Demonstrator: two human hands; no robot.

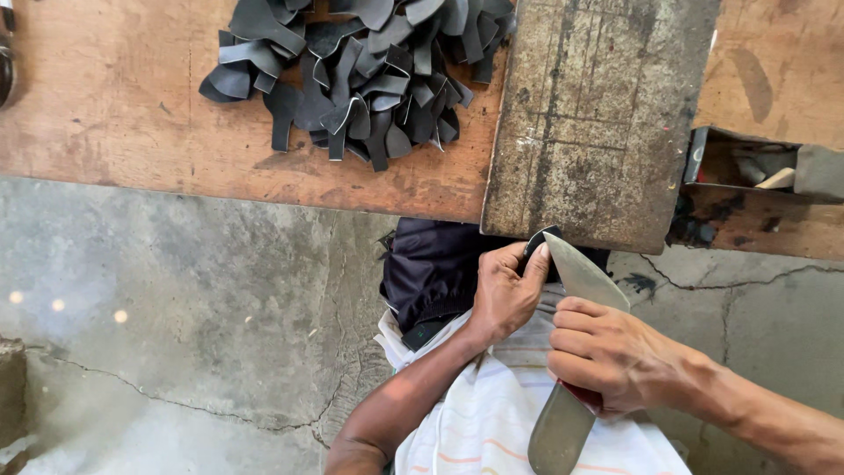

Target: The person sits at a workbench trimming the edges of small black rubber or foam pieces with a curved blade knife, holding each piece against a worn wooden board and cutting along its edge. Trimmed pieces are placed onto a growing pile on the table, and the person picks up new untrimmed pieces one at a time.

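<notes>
We look down on a worn wooden workbench running across the far side, its top stained and scratched. Near us lies a grey concrete floor, cracked and mottled, with small spots of light at the left. At the far right, an open recess in the bench holds odd bits.

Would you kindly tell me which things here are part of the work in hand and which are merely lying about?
In use:
left hand
small dark piece
right hand
wide blade
worn cutting slab

Lying about:
pile of dark cut pieces
wooden bench
recess with oddments
</notes>
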